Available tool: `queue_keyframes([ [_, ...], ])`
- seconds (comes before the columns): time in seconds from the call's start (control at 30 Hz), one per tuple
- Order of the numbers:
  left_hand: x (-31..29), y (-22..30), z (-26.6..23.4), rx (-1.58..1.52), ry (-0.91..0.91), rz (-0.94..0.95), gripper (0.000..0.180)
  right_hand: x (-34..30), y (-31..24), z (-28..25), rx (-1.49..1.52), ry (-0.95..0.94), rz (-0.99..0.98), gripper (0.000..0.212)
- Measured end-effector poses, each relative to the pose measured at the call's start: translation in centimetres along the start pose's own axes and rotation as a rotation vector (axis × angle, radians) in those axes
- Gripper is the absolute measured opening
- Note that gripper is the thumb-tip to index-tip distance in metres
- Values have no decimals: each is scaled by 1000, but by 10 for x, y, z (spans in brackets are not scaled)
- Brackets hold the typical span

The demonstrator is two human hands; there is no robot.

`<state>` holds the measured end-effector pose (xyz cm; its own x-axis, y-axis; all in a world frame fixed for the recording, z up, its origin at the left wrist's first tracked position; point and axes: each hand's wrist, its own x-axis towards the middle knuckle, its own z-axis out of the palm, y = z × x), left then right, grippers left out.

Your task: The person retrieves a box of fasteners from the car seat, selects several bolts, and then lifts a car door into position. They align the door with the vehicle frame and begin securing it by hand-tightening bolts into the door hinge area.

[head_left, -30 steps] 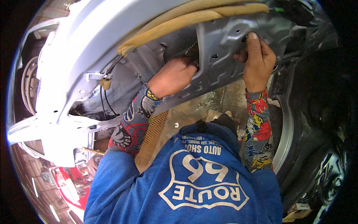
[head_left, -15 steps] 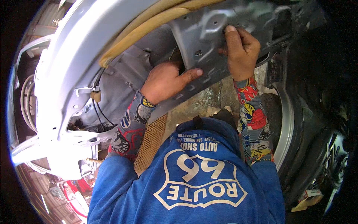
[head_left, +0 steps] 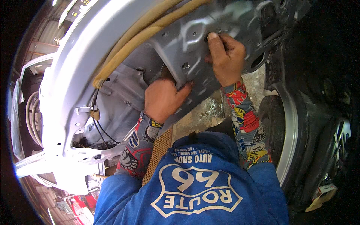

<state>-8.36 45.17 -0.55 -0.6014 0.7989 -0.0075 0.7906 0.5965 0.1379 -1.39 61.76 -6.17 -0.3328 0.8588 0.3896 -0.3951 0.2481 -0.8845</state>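
Observation:
A bare silver-grey car door inner panel (head_left: 176, 41) fills the upper middle. My left hand (head_left: 163, 98) reaches past the panel's edge into the large door opening (head_left: 129, 80). Its thumb points out over the metal, while the fingers are hidden inside the door. Farther right, my right hand (head_left: 227, 56) is closed in a pinch against the panel's face. Thumb and forefinger meet at a small dark round spot; what they hold, if anything, is too small to make out. Several small holes dot the metal around it.
Tan foam-like tubing (head_left: 131, 41) runs along the door's upper edge, with dark cables (head_left: 98, 116) hanging from its end. A tan mesh panel (head_left: 159, 150) lies below my left forearm. At right are a black tire (head_left: 273, 123), a silver curved trim (head_left: 290, 131) and a cardboard box (head_left: 322, 197).
The view has shifted, so the door panel and both hands sit lower and farther left in the picture. Both hands keep about the same places on the panel.

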Motion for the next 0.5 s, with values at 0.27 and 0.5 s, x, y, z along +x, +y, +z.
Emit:
queue_keyframes([
  [0.27, 1, -7, -3, 136, -73, -72, 59, -1, -7, 9, -101, -33, 21, 37],
  [0.5, 3, -18, -1, 62, -40, -93, 53, -12, 4, 1, 68, -209, 107, 31],
])
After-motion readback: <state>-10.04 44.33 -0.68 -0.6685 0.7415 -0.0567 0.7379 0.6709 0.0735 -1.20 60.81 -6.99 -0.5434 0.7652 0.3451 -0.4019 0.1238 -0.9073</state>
